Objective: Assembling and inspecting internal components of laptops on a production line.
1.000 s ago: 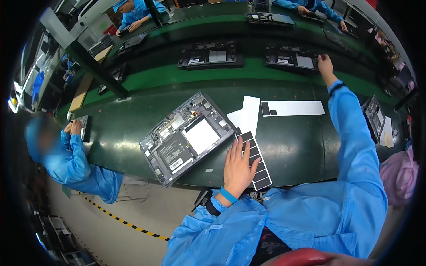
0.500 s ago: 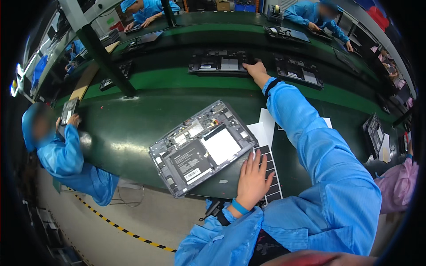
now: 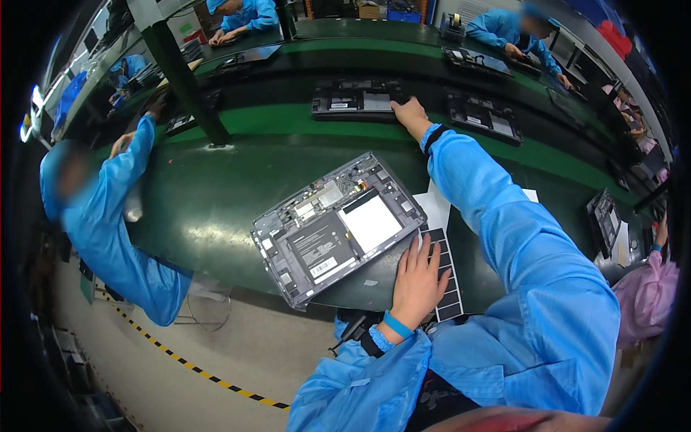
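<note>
On the green bench in front of me lies an opened laptop base (image 3: 338, 230), slanted, with its circuit board, black battery and a white pad exposed. My left hand (image 3: 419, 284) rests flat by its near right corner, fingers stretched over a sheet of black rectangular stickers (image 3: 450, 295). My right arm reaches far forward to a second opened laptop base (image 3: 353, 104) on the line. There my right hand (image 3: 411, 118) is closed on that base's right end, thumb at the near edge; the other fingers are partly hidden.
More laptop bases lie along the line, one (image 3: 486, 117) just right of my right hand. White paper (image 3: 437, 205) lies under my right arm. A green post (image 3: 191, 90) rises at the left. Co-workers sit at the left, the far side and the right.
My view has shifted slightly; both hands keep their places on the things. The co-worker at left, who held a device up, now reaches with both arms toward the line.
</note>
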`<state>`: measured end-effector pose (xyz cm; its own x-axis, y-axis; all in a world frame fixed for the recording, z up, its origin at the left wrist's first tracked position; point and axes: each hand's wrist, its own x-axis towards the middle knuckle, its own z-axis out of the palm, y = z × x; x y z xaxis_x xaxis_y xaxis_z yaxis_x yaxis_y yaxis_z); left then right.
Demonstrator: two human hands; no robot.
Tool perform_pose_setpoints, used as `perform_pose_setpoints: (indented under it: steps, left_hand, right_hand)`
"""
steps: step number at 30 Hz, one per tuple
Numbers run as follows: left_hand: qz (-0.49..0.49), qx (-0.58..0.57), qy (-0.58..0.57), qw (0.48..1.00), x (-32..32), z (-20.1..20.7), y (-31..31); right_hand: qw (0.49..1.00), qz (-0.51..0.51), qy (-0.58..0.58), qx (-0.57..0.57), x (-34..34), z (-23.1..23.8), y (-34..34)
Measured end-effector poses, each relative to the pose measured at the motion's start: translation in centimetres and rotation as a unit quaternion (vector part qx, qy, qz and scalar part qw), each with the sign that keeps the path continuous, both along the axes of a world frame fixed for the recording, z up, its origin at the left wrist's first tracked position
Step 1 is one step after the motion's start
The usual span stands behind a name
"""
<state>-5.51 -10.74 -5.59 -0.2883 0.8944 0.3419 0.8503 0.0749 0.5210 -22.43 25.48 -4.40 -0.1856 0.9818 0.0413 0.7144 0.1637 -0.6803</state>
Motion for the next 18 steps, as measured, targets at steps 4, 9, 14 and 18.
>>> perform_pose_setpoints:
  steps: [4,9,14,18]
  left_hand:
    - [-0.002,0.009,0.012,1.000,0.2,0.2,0.1]
    - [-0.002,0.008,0.003,1.000,0.4,-0.1,0.2]
    - [0.005,0.001,0.010,1.000,0.5,0.2,-0.1]
    - [-0.001,-0.001,0.007,1.000,0.5,0.1,-0.2]
  right_hand:
    - [0.993,-0.014,0.117,-0.003,0.0,-1.1,0.1]
    - [0.978,-0.049,0.201,-0.001,-0.6,-1.1,-1.5]
    - [0.930,-0.048,0.361,-0.045,-3.0,-1.5,-1.6]
    - [0.814,-0.052,0.562,-0.137,-4.0,-1.3,0.5]
